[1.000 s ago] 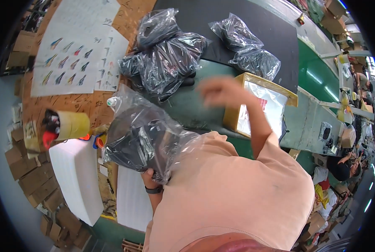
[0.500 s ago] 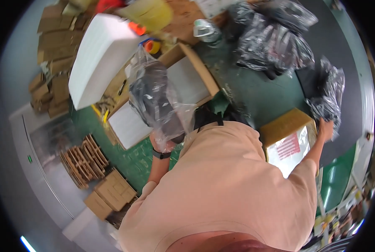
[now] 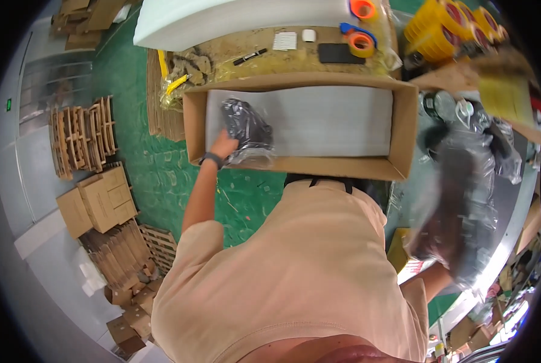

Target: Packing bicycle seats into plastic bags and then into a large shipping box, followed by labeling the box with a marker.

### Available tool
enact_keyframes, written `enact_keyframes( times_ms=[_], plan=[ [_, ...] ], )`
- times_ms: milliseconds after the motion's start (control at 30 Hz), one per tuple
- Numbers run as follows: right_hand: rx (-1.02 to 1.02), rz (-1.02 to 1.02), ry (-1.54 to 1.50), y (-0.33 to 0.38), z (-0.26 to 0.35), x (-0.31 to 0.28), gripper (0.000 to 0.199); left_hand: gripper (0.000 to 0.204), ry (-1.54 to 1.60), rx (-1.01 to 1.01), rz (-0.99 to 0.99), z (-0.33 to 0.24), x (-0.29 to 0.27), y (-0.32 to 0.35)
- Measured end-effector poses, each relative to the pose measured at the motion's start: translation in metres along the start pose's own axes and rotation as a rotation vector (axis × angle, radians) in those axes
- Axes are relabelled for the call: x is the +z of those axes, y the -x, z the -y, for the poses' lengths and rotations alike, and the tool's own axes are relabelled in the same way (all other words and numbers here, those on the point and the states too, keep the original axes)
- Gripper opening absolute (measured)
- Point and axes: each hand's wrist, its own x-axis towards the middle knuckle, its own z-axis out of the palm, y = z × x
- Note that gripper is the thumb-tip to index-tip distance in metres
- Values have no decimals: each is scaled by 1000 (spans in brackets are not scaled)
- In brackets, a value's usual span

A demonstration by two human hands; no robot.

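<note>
A long open cardboard carton lies in front of me, its bottom covered by a white foam sheet. At the carton's left end, my left hand is closed on a dark item in a clear plastic bag, which rests on the foam. Off to the right, my right hand grips the lower end of a larger dark item in a clear plastic bag. That bag is blurred by motion and hides most of the fingers; what exactly is inside either bag cannot be made out.
Beyond the carton are a white foam block, a marker, a tape dispenser and a black flat piece. Yellow tape rolls stand far right. Wooden pallets and boxes stand on the left.
My view has turned toward the carton. My left hand has brought its bagged item down onto the foam inside. My right hand has lifted a bagged item from the dark surface.
</note>
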Motion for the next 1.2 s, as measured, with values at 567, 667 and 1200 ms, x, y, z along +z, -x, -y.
enact_keyframes(
  times_ms=[567,667,1200],
  plan=[
    [415,628,955,-174,-305,426,89,59,-418,-33,357,33,41,-249],
    [410,622,837,-147,-301,518,78,57,-874,72,457,35,-1,-259],
    [408,593,-284,-109,-128,233,56,98,-914,262,210,59,155,-147]
  ],
)
